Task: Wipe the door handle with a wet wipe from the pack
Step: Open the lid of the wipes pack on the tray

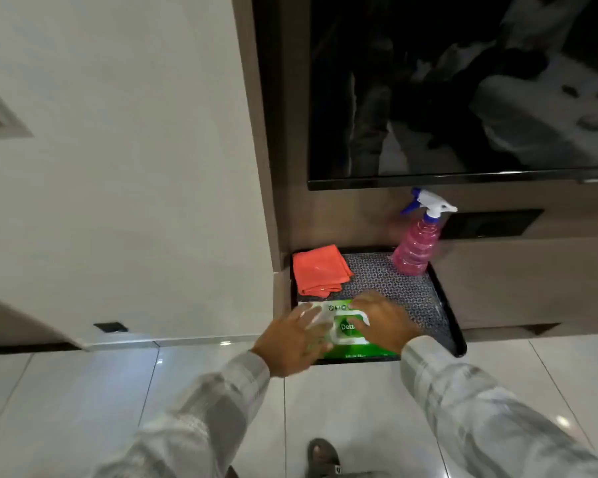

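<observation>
A green and white wet wipe pack [346, 334] lies at the front left of a black patterned tray [425, 298] on the floor. My left hand [292, 341] hovers over the pack's left end with fingers spread, slightly blurred. My right hand [382, 319] rests on the pack's right side, fingertips on the white lid area. Neither hand has lifted the pack. No door handle is in view.
An orange folded cloth [320, 270] lies at the tray's back left. A pink spray bottle [416, 244] with a white and blue trigger stands at its back right. A dark screen [463, 88] hangs above. A white wall is on the left; a sandalled foot [323, 457] stands on glossy floor tiles.
</observation>
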